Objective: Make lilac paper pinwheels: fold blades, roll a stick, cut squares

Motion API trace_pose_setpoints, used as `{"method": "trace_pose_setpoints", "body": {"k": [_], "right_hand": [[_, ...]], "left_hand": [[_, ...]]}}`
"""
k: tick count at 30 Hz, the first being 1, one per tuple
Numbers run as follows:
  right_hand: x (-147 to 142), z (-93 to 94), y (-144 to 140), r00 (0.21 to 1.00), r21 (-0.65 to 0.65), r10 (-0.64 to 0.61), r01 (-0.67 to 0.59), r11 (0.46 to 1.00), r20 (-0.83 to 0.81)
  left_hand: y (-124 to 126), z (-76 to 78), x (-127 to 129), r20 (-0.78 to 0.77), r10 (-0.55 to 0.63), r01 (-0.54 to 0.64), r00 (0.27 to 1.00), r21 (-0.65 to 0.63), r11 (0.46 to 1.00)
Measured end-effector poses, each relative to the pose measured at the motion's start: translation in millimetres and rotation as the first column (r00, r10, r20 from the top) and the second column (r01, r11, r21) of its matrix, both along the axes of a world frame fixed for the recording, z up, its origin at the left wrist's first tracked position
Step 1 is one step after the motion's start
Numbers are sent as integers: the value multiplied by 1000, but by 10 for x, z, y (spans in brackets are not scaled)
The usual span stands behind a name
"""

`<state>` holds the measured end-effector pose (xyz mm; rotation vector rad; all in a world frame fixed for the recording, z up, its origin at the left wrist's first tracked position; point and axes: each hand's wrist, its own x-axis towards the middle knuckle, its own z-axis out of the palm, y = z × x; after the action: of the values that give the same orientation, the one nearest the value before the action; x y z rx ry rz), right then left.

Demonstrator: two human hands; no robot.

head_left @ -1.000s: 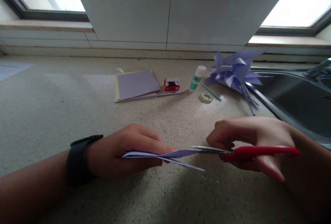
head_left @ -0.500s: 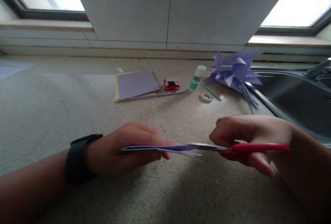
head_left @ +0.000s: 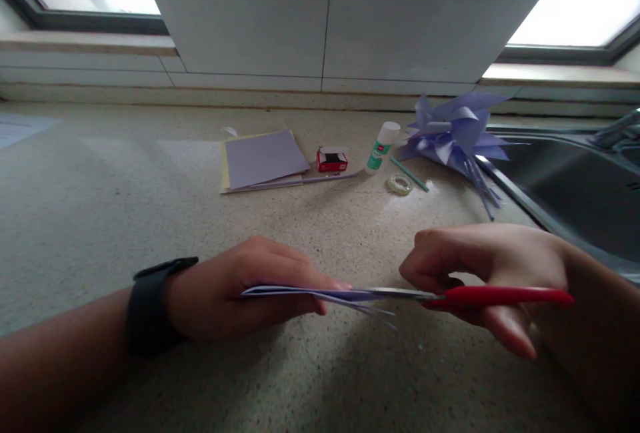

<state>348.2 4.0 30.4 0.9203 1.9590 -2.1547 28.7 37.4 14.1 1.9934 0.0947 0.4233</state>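
Note:
My left hand (head_left: 255, 283), with a dark band on its wrist, pinches a folded piece of purple paper (head_left: 295, 293) seen nearly edge-on. Thin strips fan out at the paper's right end. Red-handled scissors (head_left: 500, 296) are gripped in my right hand (head_left: 480, 266), with fingers and thumb around the handles. Their blades point left and meet the right part of the paper; the exact cut is hard to see at this angle. Both hands are above the speckled countertop (head_left: 150, 219).
Behind the hands lie purple and cream paper sheets (head_left: 265, 159), a small red box (head_left: 332, 161), an upright glue stick (head_left: 381, 147), a tape roll (head_left: 399, 184) and a green stick (head_left: 410, 174). Purple paper pinwheels (head_left: 455, 129) rest beside the metal sink (head_left: 575, 186) at right. A printed sheet (head_left: 25, 127) lies far left.
The scissor blades have closed more, and the handles look nearer together. My right thumb is slightly lower. The cut strips at the paper's end are spread further down.

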Motion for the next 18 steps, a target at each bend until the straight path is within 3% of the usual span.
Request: {"method": "trace_pose_setpoints", "body": {"k": [11, 18], "right_hand": [[-85, 3, -17, 994, -50, -111, 112, 992, 23], [-30, -101, -48, 990, -114, -137, 141, 983, 41]], "left_hand": [[7, 11, 7, -37, -17, 16, 999, -13, 1000], [8, -1, 12, -61, -15, 13, 998, -37, 999]]}}
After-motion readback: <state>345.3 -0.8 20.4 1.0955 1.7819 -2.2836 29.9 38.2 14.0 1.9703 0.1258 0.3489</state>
